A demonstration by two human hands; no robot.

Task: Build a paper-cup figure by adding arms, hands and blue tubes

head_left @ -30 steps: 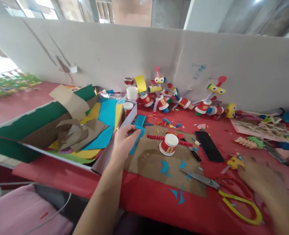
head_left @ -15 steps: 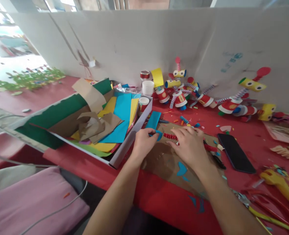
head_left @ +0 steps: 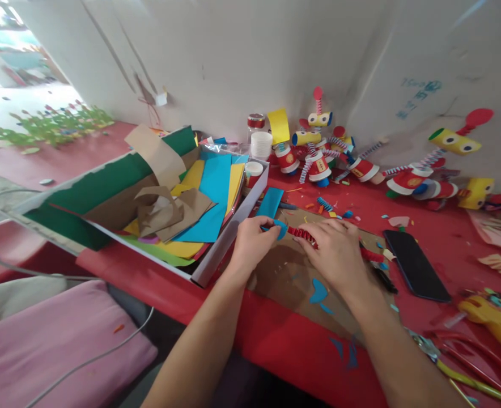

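My left hand pinches a small curled piece of blue paper between thumb and fingers. Just right of it, my right hand has its fingers closed over a red folded-paper spring, whose left end points at the blue piece. Another red part shows beyond the right hand, and whether it joins the spring is hidden. Both hands are above a brown cardboard sheet. A blue paper strip lies just behind the left hand, and blue scraps lie in front of the right.
A box of coloured paper stands at left. Several paper-cup figures line the back near a stack of white cups. At right are a phone, a yellow glue gun and red-handled pliers.
The view has tilted down slightly and shifted. My right hand has closed in on the red spring, its fingers lower and more gathered. The left hand keeps hold of the blue piece.
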